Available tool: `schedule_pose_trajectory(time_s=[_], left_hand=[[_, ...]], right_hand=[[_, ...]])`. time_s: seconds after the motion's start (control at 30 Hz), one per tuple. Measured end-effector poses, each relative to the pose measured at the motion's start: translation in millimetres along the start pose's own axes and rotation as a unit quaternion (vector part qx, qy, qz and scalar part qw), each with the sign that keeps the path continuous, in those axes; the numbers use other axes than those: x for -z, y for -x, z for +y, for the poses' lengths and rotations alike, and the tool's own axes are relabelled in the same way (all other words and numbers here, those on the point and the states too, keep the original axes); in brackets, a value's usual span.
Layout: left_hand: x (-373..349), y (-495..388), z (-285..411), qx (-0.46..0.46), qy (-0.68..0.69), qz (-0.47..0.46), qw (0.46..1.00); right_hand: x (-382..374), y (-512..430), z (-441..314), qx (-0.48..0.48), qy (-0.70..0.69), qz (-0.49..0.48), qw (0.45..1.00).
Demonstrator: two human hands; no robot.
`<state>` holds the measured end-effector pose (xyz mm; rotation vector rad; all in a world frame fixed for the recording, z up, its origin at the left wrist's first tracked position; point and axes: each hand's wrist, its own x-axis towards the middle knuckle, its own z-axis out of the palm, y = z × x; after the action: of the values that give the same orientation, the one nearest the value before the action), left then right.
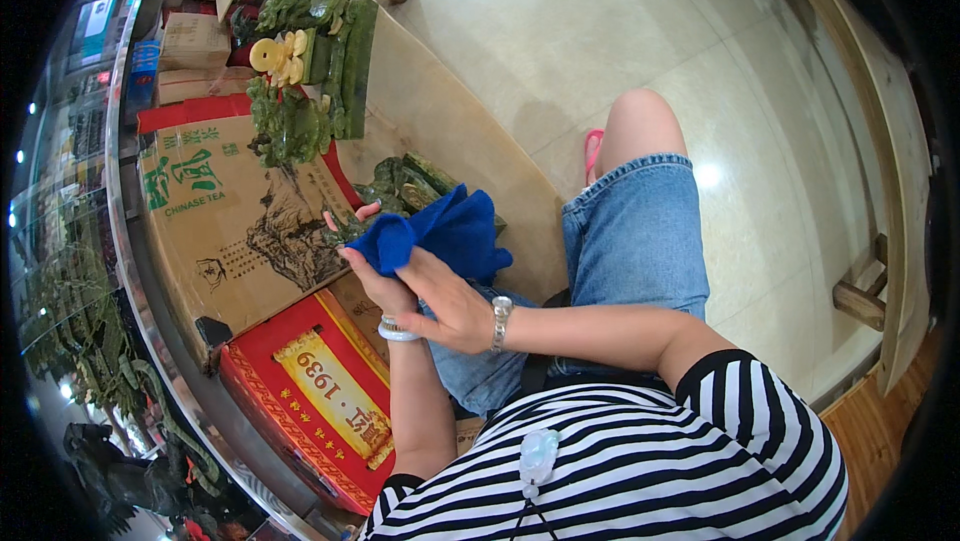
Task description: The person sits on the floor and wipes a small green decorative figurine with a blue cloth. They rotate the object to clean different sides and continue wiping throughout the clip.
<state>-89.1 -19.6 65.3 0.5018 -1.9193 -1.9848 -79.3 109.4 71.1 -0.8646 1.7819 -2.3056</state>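
Observation:
A blue cloth (461,233) is bunched between my two hands. My left hand (382,282), below a pale bangle, lies around its left side, with some fingertips showing beyond the cloth. My right hand (454,304), with a metal watch at the wrist, presses into the fold of the cloth, and its fingertips are partly hidden. Just beyond the cloth lies a dark green stone carving (405,184), partly covered by it. Whether my left fingers touch the carving, I cannot tell.
A larger green carving (352,75) with a yellow figure (281,57) stands farther up on a wooden bench (450,90). A cardboard tea carton (225,226) and a red box (315,398) sit to the left, beside a glass display case (135,241). A wooden table edge (847,53) borders the right.

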Motion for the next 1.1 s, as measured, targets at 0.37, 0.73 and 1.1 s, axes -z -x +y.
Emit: schedule_pose_trajectory(time_s=[0.37, 0.73, 1.1], left_hand=[[-6.2, 2.9, 5.8, -0.012, 0.046, -0.009, 0.999], [-2.8, -0.7, -4.9, -0.03, 0.069, 0.004, 0.997], [31.6, 60.5, 1.7, -0.023, -0.251, -0.012, 0.968]], right_hand=[[1.9, -71.5, 20.2, -0.027, 0.077, 0.063, 0.995], [12.5, -30.7, 20.6, -0.033, 0.098, 0.111, 0.988], [48.4, -36.3, 4.4, -0.206, -0.124, 0.174, 0.955]])
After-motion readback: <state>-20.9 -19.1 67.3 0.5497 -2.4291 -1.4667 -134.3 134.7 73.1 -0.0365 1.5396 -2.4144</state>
